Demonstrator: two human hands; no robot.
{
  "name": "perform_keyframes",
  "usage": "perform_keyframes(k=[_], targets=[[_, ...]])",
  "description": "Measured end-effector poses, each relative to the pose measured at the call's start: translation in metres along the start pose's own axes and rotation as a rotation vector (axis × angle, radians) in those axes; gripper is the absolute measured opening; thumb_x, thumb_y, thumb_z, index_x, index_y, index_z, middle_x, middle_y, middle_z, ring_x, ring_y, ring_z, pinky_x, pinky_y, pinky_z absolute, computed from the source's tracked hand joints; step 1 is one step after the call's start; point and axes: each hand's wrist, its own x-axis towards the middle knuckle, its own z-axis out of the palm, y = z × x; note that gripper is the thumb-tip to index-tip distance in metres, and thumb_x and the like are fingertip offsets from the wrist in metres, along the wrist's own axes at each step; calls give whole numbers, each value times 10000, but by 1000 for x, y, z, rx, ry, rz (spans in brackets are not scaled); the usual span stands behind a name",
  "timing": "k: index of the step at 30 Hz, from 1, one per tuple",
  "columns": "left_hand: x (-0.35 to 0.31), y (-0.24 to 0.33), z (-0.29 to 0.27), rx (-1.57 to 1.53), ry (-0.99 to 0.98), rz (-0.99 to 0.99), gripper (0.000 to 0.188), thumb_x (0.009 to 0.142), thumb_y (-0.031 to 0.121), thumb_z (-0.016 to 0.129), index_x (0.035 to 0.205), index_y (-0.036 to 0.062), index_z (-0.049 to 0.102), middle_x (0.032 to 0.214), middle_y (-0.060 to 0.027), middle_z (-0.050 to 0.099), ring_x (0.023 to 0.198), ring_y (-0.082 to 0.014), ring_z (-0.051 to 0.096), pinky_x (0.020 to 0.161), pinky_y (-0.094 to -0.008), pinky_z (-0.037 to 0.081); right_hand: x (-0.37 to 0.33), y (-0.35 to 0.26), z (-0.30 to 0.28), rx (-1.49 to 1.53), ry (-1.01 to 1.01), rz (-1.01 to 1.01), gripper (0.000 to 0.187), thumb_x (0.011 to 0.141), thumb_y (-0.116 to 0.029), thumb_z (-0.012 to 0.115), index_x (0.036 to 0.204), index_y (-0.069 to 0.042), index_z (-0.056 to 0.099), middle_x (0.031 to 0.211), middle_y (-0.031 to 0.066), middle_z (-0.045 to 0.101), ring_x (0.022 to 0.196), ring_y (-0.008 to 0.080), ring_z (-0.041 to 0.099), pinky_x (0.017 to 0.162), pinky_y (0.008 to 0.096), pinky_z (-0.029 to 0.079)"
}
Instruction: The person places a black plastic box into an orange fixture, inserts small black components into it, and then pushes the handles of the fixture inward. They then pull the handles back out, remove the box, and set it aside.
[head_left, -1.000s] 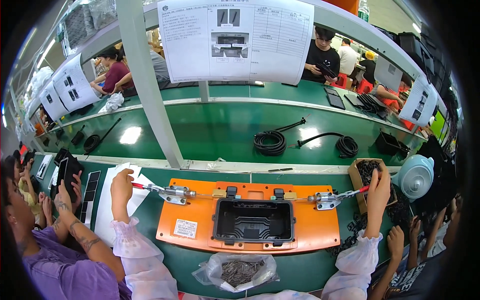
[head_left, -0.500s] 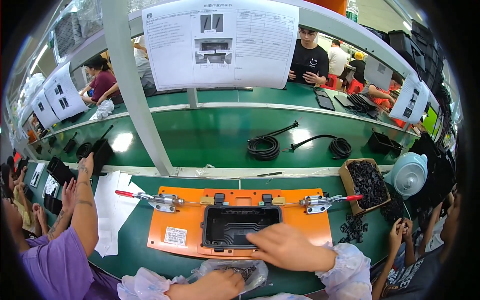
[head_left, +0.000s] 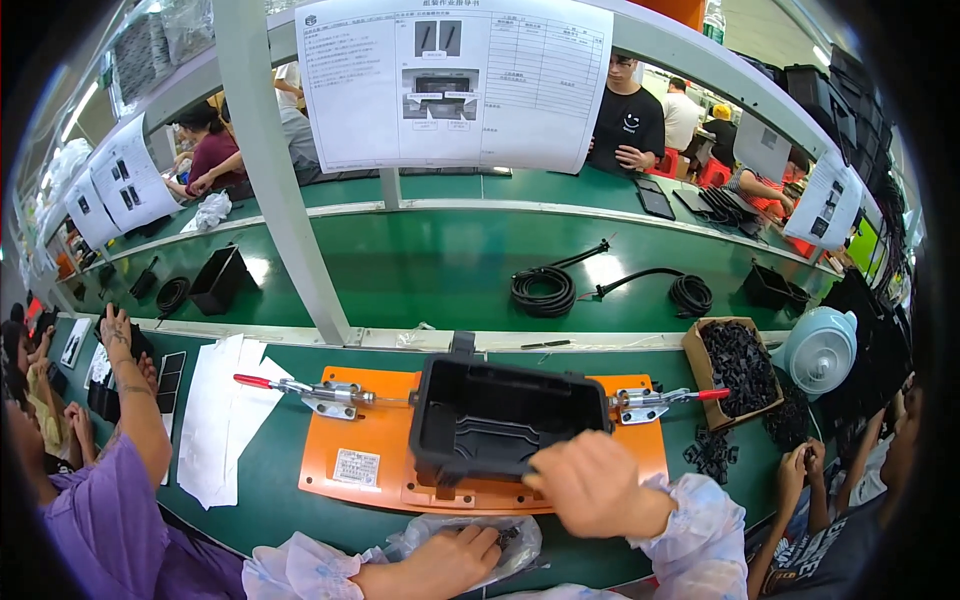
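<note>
Head view: the fingers of the right hand (head_left: 590,490) are bent close around the near right part of a black box (head_left: 500,400), gripping it at the front edge. The fingers of the left hand (head_left: 440,562) are bent down into the mouth of a clear plastic bag (head_left: 522,552) just in front of the box; whether they pinch anything there cannot be told. Both forearms wear pale, gathered sleeves (head_left: 695,520).

The black box, its open side up and tipped a little, is over the middle of an orange fixture (head_left: 335,430) and appears raised from it. A white label (head_left: 357,468) sits on the fixture's near left part. At either side stands a metal clamp, the left one (head_left: 333,398) and the right one (head_left: 645,405), each with a red handle (head_left: 252,381) pointing outward.

White sheets (head_left: 212,430) lie to the left on the green bench (head_left: 275,475). To the right are loose black pieces (head_left: 710,455), a cardboard carton (head_left: 701,368) full of black parts (head_left: 740,370) and a light blue round device (head_left: 818,358). Beyond the bench's far edge lie two coiled black cables (head_left: 545,292), and a printed sheet (head_left: 545,120) hangs above
</note>
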Motion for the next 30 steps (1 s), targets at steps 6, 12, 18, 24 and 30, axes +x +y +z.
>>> perform_keyframes(k=[6, 12, 18, 24, 30], targets=[[-7, -4, 0, 26, -55, 18, 121, 791, 117, 614, 878, 33, 610, 884, -94, 590, 867, -229, 629, 648, -320, 555, 66, 74, 13, 129, 152, 374, 186, 900, -160, 690, 950, -4, 602, 827, 182, 627, 753, 388, 618, 644, 448, 494], [-6, -3, 2, 54, -92, 59, 122, 804, 123, 614, 897, 46, 601, 835, -80, 601, 778, -216, 641, 622, -317, 548, 95, 192, 116, 113, -96, 298, 186, 919, -167, 661, 949, 1, 588, 872, 212, 660, 842, 413, 636, 752, 496, 500], [-8, -3, -15, 3, -56, 16, 132, 799, 117, 619, 914, 55, 597, 833, -56, 613, 785, -194, 650, 591, -301, 543, 78, 224, 197, 39, -252, 26, 167, 882, -173, 680, 927, -40, 590, 905, 133, 658, 890, 325, 628, 782, 446, 485], [-2, -14, -60, -155, 137, 24, 190, 814, 127, 627, 1003, 111, 620, 890, -33, 609, 859, -207, 637, 692, -315, 532, 71, 237, 194, -76, -352, 116, 194, 869, -204, 696, 962, -44, 635, 938, 98, 664, 948, 308, 633, 832, 429, 500], [26, -81, -95, 0, 660, -147, 93, 817, 103, 686, 907, 80, 688, 869, -45, 665, 794, -239, 610, 776, -376, 484, 80, 205, 128, -131, -455, 303, 354, 875, -242, 719, 1159, -40, 658, 995, 120, 667, 992, 334, 636, 872, 427, 518]])
